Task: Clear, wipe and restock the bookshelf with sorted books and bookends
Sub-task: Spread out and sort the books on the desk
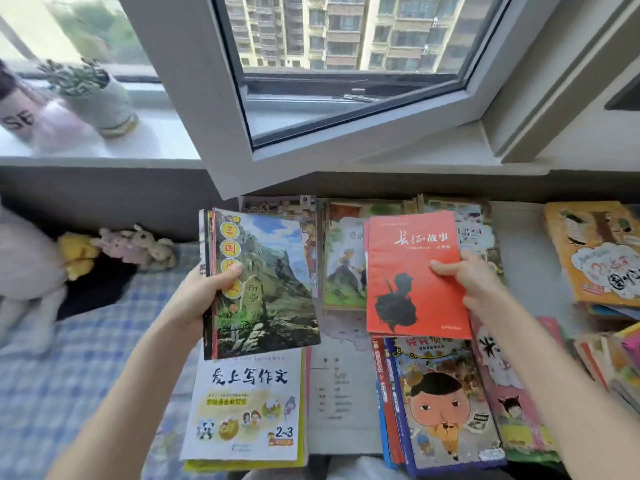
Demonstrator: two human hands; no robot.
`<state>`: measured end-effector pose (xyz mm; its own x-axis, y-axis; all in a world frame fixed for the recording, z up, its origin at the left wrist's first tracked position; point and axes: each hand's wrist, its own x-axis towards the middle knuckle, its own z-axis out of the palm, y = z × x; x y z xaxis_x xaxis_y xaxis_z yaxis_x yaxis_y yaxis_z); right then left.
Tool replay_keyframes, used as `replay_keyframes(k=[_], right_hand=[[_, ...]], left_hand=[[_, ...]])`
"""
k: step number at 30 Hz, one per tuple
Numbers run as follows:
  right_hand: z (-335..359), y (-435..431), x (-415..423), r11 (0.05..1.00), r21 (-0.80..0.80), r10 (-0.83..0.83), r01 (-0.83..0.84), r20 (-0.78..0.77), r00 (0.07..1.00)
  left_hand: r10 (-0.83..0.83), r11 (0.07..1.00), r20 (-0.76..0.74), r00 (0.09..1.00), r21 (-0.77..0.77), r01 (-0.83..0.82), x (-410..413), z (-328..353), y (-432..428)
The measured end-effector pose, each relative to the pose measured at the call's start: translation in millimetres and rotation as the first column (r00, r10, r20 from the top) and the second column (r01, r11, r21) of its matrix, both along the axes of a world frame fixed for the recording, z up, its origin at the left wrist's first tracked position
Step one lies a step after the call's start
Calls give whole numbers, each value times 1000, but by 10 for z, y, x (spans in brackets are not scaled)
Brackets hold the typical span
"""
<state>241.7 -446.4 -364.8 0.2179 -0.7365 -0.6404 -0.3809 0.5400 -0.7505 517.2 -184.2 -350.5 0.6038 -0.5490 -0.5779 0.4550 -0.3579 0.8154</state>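
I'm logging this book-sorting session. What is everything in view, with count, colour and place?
landscape-cover books: several, green and blue, held up centre-left
red book: at least one, red, held up centre-right
white workbook: one, white and yellow, topmost, near left
cartoon-face book: one, blue-edged, topmost, near right
orange book: one, orange, topmost, far right
plush toys: several, yellow, pink, beige, at the checked bedsheet's far edge
potted plant: one, green, on windowsill
left hand: grips the landscape-cover books
right hand: pinches the red book
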Motion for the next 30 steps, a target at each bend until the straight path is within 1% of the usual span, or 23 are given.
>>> replay_keyframes(k=[2,5,9,12,16,17,18,19,20,21,22,23,24,25,26,27,28,29,30], right_hand=[[-73,308,86,996,75,50,-51,14,999],[-180,799,274,979,172,97,-109,77,992],[-321,1428,650,957,254,107,-139,135,985],[-377,1776,899,956,259,94,-138,176,980],[-373,2151,1033,937,285,148,-202,200,969],[-397,2236,1042,936,271,177,-226,191,965],[-426,2319,1052,939,223,231,-262,154,961],[-448,2394,1065,938,129,316,-322,65,946],[-452,2440,1076,909,14,417,-417,-87,905],[-448,2471,1084,841,-94,487,-533,-298,821],[-421,2482,1088,726,-159,511,-669,-527,680],[-381,2469,1090,596,-154,495,-788,-702,512],[-347,2440,1078,498,-118,464,-859,-801,378],[-366,2401,1070,437,-67,453,-897,-845,284],[-375,2355,1047,396,-26,457,-918,-862,221],[-388,2302,1011,373,-10,468,-928,-861,198],[-385,2239,968,407,-54,483,-912,-834,265],[-346,2160,920,510,-135,496,-850,-761,418],[-258,2082,875,658,-217,494,-721,-598,631]], left_hand=[[59,998,-8,998,-11,-59,79,20,169],[154,987,-19,988,-43,-155,257,75,473],[192,977,-42,981,-85,-194,418,139,730],[211,969,-53,976,-119,-216,459,159,818],[234,958,-82,969,-150,-244,498,141,906],[229,957,-102,968,-159,-243,508,136,912],[218,957,-124,968,-169,-237,510,140,917],[206,957,-140,968,-178,-230,517,145,933],[194,958,-143,970,-184,-219,519,154,939],[186,960,-136,973,-187,-209,525,156,944],[178,962,-121,977,-188,-198,528,159,944],[167,965,-104,980,-188,-184,525,159,934],[149,969,-93,985,-186,-164,514,159,918],[125,973,-91,988,-184,-140,496,155,897],[92,977,-97,991,-183,-109,469,158,868],[58,981,-108,992,-180,-77,430,156,833],[24,984,-119,993,-175,-44,385,154,793],[-8,986,-126,992,-165,-13,335,143,747],[-44,988,-127,991,-155,24,269,136,693]])
